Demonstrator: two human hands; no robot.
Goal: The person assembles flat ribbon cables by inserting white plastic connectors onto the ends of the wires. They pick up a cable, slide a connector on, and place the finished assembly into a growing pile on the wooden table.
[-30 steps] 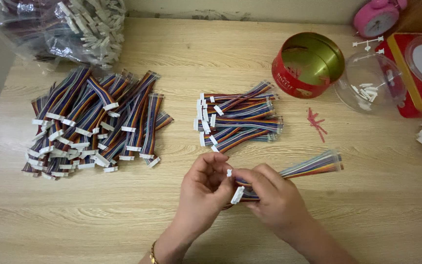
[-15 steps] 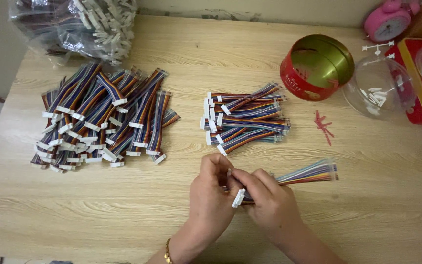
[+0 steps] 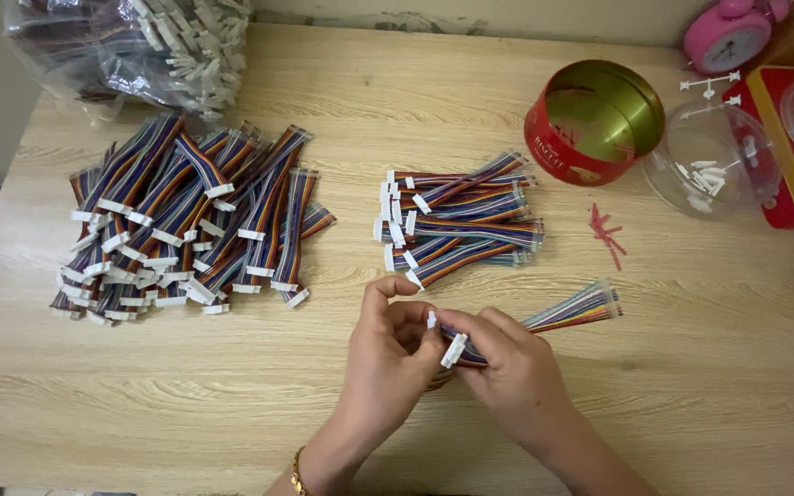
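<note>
Both hands have lifted slightly over the wooden counter point(image 3: 232, 404).
Left hand point(image 3: 388, 354) and right hand point(image 3: 512, 367) fingers pinch flat rainbow ribbon cables point(image 3: 572, 310) (white plastic connectors).

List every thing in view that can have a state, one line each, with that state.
left hand: fingers pinching the cable's white connector end.
right hand: closed around the ribbon cable.
ribbon cable: held, far end resting on the table.
red tin: open, lying tilted.
clear round lid: off, lying on the table beside the tin.
plastic bag: holds many cables.
large cable pile: loose heap.
small cable stack: stacked neatly.
</note>
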